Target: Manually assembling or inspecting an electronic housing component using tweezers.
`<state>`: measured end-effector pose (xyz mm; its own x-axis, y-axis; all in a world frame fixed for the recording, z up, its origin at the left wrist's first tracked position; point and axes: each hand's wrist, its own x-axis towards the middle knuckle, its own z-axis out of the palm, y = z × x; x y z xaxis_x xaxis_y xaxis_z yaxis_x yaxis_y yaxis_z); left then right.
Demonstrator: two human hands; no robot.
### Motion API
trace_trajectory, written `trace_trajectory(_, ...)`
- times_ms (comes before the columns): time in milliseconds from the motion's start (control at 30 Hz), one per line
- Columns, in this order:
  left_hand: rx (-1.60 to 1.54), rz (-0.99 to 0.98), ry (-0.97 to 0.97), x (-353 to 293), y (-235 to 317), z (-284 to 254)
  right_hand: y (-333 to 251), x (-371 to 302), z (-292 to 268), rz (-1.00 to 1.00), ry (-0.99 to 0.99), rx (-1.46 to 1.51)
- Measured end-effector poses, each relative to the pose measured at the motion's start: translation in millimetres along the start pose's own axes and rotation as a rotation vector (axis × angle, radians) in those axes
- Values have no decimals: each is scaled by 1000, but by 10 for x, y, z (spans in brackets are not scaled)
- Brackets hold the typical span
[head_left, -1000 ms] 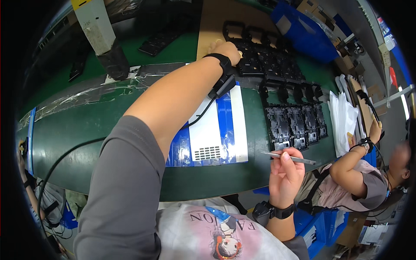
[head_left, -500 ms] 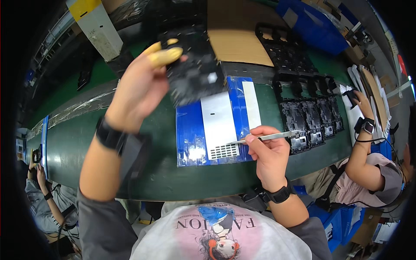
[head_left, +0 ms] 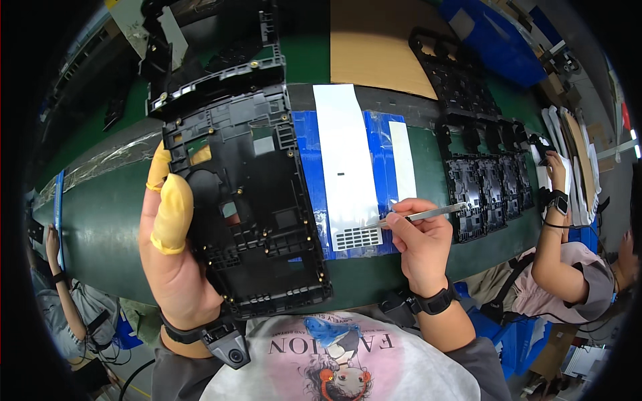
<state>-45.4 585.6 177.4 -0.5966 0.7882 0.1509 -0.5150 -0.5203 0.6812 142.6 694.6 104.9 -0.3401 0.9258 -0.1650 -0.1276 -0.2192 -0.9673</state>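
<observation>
My left hand (head_left: 170,247), with yellow finger cots on its thumb and a finger, grips a large black plastic frame (head_left: 251,194) by its left edge. The frame is held up close, with openings, ribs and small brass inserts showing. My right hand (head_left: 424,244) pinches metal tweezers (head_left: 435,212), their tips over a white label sheet (head_left: 344,167). Small dark rectangular stickers (head_left: 358,238) lie in rows at the sheet's near end. The sheet rests on a blue board (head_left: 304,144) wrapped in clear tape, next to a narrower white strip (head_left: 402,160).
Several black frames (head_left: 485,194) lie in a row right of the board, with more behind (head_left: 461,87). A cardboard sheet (head_left: 381,47) and a blue bin (head_left: 495,40) are at the back. Co-workers sit at right (head_left: 562,267) and left (head_left: 73,307) along the green table (head_left: 100,227).
My left hand has brought the black frame nearer and down to the left, turned so its face shows upright. The tweezers stay by the label sheet's near end.
</observation>
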Motion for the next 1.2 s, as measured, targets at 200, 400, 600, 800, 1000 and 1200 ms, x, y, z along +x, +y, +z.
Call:
trace_trajectory(200, 130, -68, 194, 55, -285, -99, -8, 2, -10, 42, -23, -42)
trace_trajectory(400, -43, -333, 48, 25, -516, -45, -267, -161, -15, -63, -132, 242)
trace_trajectory(600, -126, -403, 21, -31, -528, -35, -358, -203, 360, -82, -255, 221)
trace_trajectory(800, -111, -359, 27, -33, -547, -54, -246, -193, 396, -46, -264, 144)
trace_trajectory(1000, -112, -380, 16, -47, -525, -44, -264, -206, 422, -47, -258, 127)
trace_trajectory(1200, -90, -356, 21, -44, -546, -39, -267, -199, 422, -68, -262, 123)
